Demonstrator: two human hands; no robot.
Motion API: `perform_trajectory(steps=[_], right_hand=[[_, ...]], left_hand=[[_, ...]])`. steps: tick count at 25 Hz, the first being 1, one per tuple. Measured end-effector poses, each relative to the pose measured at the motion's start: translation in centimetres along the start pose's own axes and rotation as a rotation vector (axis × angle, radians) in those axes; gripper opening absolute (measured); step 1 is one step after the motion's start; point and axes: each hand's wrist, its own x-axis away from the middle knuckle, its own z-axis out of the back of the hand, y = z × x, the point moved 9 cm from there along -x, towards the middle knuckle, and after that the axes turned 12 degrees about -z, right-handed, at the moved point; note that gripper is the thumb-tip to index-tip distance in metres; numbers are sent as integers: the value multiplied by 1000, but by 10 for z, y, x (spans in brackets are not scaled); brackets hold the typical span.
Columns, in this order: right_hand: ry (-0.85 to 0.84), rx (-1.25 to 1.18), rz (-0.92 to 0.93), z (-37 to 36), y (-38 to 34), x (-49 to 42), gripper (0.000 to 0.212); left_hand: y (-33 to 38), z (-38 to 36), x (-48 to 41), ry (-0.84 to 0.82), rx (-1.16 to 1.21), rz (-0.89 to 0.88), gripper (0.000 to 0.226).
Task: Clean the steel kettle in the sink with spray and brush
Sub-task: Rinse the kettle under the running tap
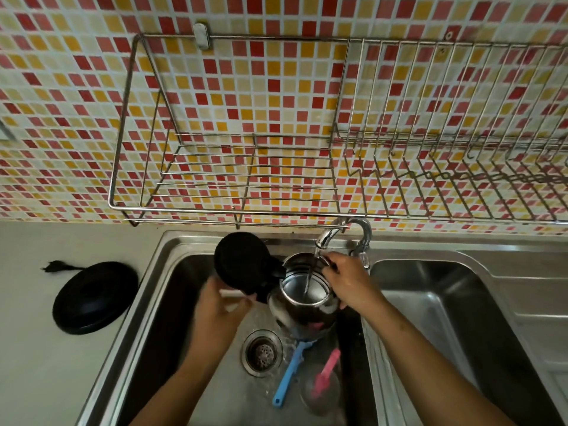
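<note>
Steel kettle (302,316) is stood upright in the left basin of the sink (153,287), just far of the drain (262,353) and directly under the tap (330,235). Its black lid (242,262) is flipped open to the left, and a thin water stream (310,278) is seen falling into the open mouth. Right hand (347,281) is clamped on the kettle's right rim, fingers over the far edge. Left hand (221,305) is curled round a thin white stick (236,294) just beside the kettle's handle side; what the stick is cannot be told, as it is blurred. Blue brush (290,373) and pink brush (325,372) are laid on the basin floor near of the kettle and right of the drain, touched by neither hand. Black kettle base (95,298) is set on the worktop (30,348), well apart to the left. No spray bottle is seen. Step is judged to be a rinse or fill of the interior. To do it well, the mouth should be centred under the stream and the body held level, so water is not splashed over the hinge or base contacts. A firm grip is advised, as wet polished steel is likely slippery. Only a part fill is suggested, so swirling and tipping toward the drain can be managed. One hand has to be freed before a brush is taken.
</note>
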Motion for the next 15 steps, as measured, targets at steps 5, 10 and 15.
perform_trajectory(steps=[5, 10, 15], right_hand=[[-161, 26, 57, 0, -5, -9, 27], [-236, 2, 79, -4, -5, -18, 23], [-168, -214, -93, 1, 23, -43, 42]], left_hand=[[-10, -18, -34, -306, -143, -122, 67], [-4, -40, -22, -490, 82, -73, 38], [-3, -26, -9, -231, 144, -95, 50]])
